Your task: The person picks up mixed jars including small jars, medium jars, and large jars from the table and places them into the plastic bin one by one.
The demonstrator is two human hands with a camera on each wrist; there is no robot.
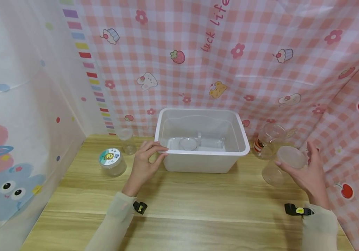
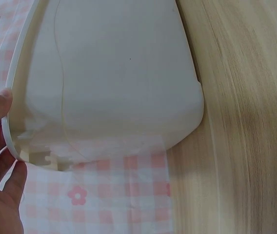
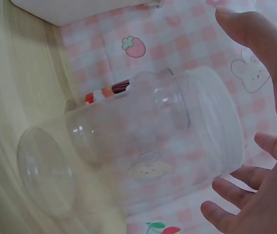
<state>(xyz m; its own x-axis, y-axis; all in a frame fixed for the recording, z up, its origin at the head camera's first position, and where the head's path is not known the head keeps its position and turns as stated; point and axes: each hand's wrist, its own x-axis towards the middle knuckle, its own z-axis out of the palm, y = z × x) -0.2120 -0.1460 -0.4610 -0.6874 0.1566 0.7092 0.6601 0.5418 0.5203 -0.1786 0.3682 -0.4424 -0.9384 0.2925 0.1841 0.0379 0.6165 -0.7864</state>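
Note:
My left hand (image 1: 146, 162) pinches the near left corner of a white plastic bin's rim (image 1: 203, 153); in the left wrist view its thumb and fingers lie along the rim. A clear container (image 1: 188, 143) lies inside the bin. To the right, my right hand (image 1: 308, 172) spreads around a tall clear jar (image 1: 272, 176) with a frosted white lid (image 3: 219, 117). In the right wrist view the thumb stands apart from the lid, while the fingertips are right at its other side. The jar stands on the table.
Behind the lidded jar stands another clear jar (image 1: 268, 141) with a red and black label. Left of the bin are a short jar (image 1: 114, 165) with a printed teal lid and a slim clear bottle (image 1: 129, 144). Checked cloth (image 1: 198, 80) hangs behind the wooden table (image 1: 198, 209).

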